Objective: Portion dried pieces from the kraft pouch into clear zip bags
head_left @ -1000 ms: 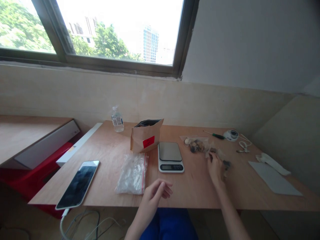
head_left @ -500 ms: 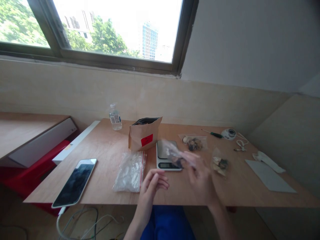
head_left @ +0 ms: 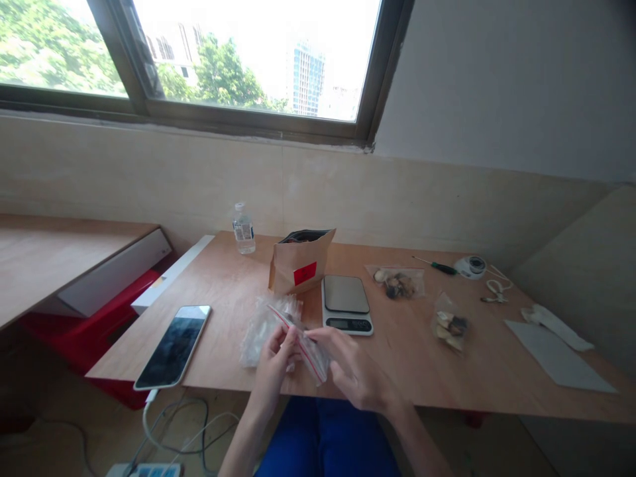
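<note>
Pinching the stiffer red-lined zip edge (head_left: 297, 339), the best hold on a light, floppy clear plastic bag (head_left: 262, 341), the left hand (head_left: 274, 364) and right hand (head_left: 352, 371) have their fingers (head_left: 322, 336) closed on it, just above the pale plywood worktop (head_left: 397, 361), beside a white digital scale (head_left: 346, 305).

Plywood table (head_left: 437, 377). Far edge, left to right: water bottle (head_left: 243, 230), kraft paper bag (head_left: 299, 262), small screwdriver (head_left: 437, 267), white tape roll (head_left: 470, 267). Middle: digital scale (head_left: 346, 305), two small zip bags of brown pieces (head_left: 396, 283) (head_left: 450, 330). Near left: smartphone (head_left: 173, 347), clear zip bag (head_left: 253, 342). Right: grey sheet (head_left: 559, 354).
</note>
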